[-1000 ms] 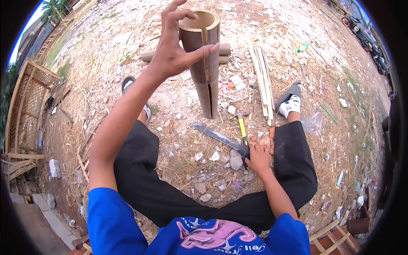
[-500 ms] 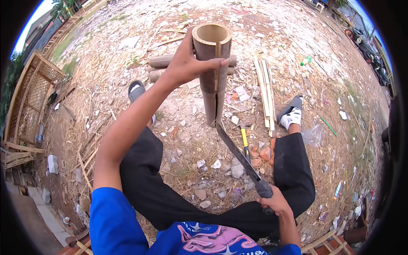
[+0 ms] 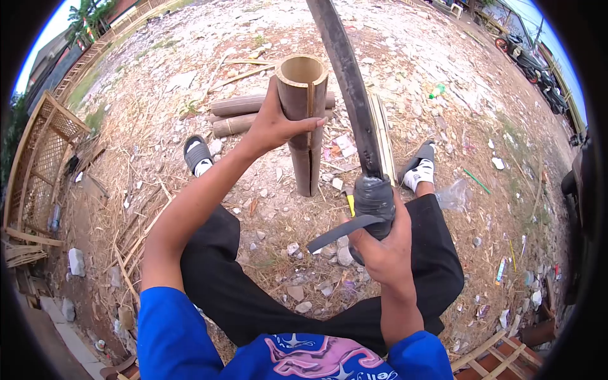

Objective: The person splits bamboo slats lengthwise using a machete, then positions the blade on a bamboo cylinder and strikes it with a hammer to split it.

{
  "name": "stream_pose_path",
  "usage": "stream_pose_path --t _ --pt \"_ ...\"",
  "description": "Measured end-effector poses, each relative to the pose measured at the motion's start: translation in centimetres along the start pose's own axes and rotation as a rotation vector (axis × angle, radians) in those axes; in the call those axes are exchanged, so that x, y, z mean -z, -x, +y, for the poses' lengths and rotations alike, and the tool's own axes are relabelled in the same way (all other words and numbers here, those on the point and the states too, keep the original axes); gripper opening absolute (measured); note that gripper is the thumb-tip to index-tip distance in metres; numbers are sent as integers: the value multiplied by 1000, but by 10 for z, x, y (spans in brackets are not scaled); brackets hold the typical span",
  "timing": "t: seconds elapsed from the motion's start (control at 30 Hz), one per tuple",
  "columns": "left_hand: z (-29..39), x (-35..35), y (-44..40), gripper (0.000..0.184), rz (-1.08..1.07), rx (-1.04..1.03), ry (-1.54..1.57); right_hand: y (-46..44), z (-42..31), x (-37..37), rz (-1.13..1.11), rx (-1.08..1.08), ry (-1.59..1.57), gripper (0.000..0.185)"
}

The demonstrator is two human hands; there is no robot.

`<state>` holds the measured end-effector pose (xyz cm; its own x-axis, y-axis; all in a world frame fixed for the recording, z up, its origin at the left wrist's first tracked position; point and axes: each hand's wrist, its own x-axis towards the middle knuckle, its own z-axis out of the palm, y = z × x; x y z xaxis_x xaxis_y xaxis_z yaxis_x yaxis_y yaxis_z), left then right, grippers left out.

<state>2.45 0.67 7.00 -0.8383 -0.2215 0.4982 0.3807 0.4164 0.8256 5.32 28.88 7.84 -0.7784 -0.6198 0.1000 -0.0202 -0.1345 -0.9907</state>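
A thick bamboo tube (image 3: 303, 152) stands upright on the ground, hollow at the top, a split running down its near side. My left hand (image 3: 277, 123) is wrapped round its upper part, thumb across the near side. In my right hand (image 3: 385, 247) is a machete (image 3: 349, 76), its long dark blade pointing up and away, to the right of the bamboo and apart from it. Black tape covers the machete's handle, and a loose strip of it sticks out to the left. The top end of the blade lies outside the view.
Two bamboo pieces (image 3: 237, 126) lie behind the tube. Split bamboo strips (image 3: 382, 136) lie to the right, partly behind the blade. A hammer (image 3: 349, 201) with a yellow handle is half hidden by the machete. My feet, in sandals, flank the bamboo. Stones and a woven bamboo frame (image 3: 47, 158) are around.
My right hand has raised the machete from low, where its tip was at the split near the tube's lower end, to upright beside the bamboo. My left hand still holds the tube.
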Motion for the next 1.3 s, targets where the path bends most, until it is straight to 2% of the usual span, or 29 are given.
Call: stream_pose_path --t 0.07,0.2,0.5,0.73,0.83,0.93,0.97,1.07,1.13,1.17,1.2,1.3 --pt "-9 0 1 93 21 -27 18 -17 4 -11 -24 61 28 42" --pt "-11 -2 4 95 44 -19 -1 -30 -11 -16 -62 -31 57 42" --pt "-7 -18 7 94 -6 -97 -2 -30 -4 -13 -51 -24 171 43" --pt "-2 -20 7 98 -5 -79 -68 -27 -14 -8 -105 -16 139 63" --pt "-14 -10 2 103 -79 -62 -192 -35 -14 -15 -105 -28 163 68" --pt "-3 7 14 106 -89 84 -293 -47 -1 -26 -67 22 104 68" --pt "13 15 20 95 -102 276 -287 -52 2 -30 -41 41 82 68" --pt "64 25 36 80 -41 626 409 -62 0 -43 -15 61 -35 63" --pt "102 8 57 72 -109 687 303 -68 5 -56 -24 94 -145 61" --pt "116 -2 67 75 -113 624 299 -70 10 -64 -17 104 -159 58" --pt "126 -7 72 76 -131 673 300 -72 13 -72 -10 114 -174 56" --pt "123 -16 86 77 -85 601 262 -63 2 -95 -7 100 -353 57"
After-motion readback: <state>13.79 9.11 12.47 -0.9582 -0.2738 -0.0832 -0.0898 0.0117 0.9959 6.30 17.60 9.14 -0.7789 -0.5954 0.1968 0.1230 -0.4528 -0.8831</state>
